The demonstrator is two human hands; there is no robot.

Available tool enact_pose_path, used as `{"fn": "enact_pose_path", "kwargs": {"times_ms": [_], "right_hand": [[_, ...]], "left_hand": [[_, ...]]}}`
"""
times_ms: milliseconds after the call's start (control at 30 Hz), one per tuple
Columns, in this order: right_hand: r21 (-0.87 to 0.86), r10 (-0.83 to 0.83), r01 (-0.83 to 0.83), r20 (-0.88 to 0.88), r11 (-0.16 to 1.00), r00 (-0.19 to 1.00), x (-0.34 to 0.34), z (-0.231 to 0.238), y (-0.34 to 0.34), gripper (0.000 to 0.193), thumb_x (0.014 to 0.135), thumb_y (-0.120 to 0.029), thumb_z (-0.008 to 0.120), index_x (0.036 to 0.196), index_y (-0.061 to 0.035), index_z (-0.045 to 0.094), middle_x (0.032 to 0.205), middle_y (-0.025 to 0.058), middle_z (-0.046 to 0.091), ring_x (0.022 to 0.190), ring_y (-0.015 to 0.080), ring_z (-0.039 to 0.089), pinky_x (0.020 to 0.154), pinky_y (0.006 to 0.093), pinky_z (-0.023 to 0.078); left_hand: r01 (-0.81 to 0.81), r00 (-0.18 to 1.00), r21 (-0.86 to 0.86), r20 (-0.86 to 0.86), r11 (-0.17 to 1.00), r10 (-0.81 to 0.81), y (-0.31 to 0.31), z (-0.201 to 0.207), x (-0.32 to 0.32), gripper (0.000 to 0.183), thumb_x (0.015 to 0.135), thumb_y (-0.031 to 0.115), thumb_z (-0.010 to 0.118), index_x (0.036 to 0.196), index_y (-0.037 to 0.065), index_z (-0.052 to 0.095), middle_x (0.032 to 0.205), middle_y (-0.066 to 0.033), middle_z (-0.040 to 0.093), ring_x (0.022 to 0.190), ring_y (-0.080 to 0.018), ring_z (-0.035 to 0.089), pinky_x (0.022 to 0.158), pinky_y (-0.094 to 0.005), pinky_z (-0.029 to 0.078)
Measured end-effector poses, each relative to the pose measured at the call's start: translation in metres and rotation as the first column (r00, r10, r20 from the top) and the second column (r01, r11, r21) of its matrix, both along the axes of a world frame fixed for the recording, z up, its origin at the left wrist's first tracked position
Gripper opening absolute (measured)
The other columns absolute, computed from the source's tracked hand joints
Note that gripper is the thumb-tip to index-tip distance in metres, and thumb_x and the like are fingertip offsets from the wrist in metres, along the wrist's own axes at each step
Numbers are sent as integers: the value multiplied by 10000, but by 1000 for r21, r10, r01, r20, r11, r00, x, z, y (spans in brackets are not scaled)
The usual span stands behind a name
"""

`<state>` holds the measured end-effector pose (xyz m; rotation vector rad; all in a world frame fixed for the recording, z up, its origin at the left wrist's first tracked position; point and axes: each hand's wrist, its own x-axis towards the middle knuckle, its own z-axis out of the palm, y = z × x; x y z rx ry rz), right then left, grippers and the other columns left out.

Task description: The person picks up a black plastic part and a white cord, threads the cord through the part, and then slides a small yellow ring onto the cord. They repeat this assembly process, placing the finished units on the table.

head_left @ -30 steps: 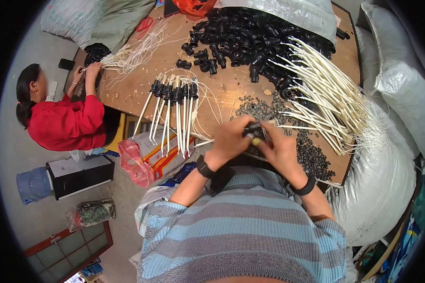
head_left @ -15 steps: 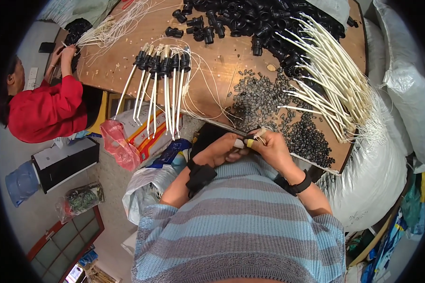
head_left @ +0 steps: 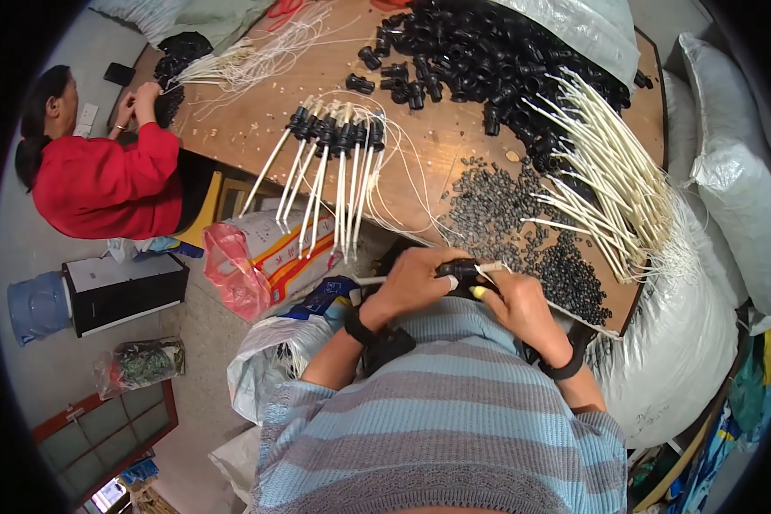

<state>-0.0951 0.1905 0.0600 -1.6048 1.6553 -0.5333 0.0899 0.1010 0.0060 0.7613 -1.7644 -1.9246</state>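
In front of my waist, my left hand [head_left: 420, 278] is closed around a black plastic fitting [head_left: 463, 271]. A white sleeved cord [head_left: 370, 281] sticks out to the left of this hand. My right hand [head_left: 522, 310] closes on the pale cord end [head_left: 492, 268] at the fitting's right side. Light wrappings cover some fingertips, a yellow one on the right hand. Just beyond my hands, small grey clips [head_left: 497, 206] and small black parts [head_left: 570, 274] lie in heaps on the table. Finished-looking black fittings with white cords [head_left: 343, 137] hang in a row over the table's edge.
Black fittings [head_left: 471, 56] are piled at the far side of the table [head_left: 265, 103]. A bundle of white sleeved cords [head_left: 617, 171] lies at the right, beside large white sacks [head_left: 668, 360]. A co-worker in red [head_left: 111, 180] works at the far left. Bags stand below the table.
The view has shifted, so the table appears further right and lower. My hands have moved slightly apart, and the black fitting between them now shows clearly.
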Motion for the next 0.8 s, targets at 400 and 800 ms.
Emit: {"fn": "enact_pose_path", "kwargs": {"times_ms": [400, 800], "right_hand": [[-443, -88, 108, 67, 890, 994, -6, 14, -36, 321, 822, -75, 656, 1132, 3, 624, 1231, 163, 598, 1145, 301, 581, 937, 328, 465], [-412, 139, -31, 236, 911, 962, 14, 15, -54, 498, 715, -32, 709, 1195, 16, 584, 1283, 195, 549, 1058, 337, 612, 862, 362, 516]], "left_hand": [[-75, 550, -983, 100, 168, 829, -156, 45, 52, 265, 716, 95, 576, 972, 61, 634, 1059, -153, 615, 1065, -332, 530, 1013, -446, 328], [152, 259, -981, 154, 118, 953, -203, 9, 80, 210, 789, 176, 595, 958, 67, 657, 942, -123, 645, 974, -305, 563, 893, -517, 369]]}}
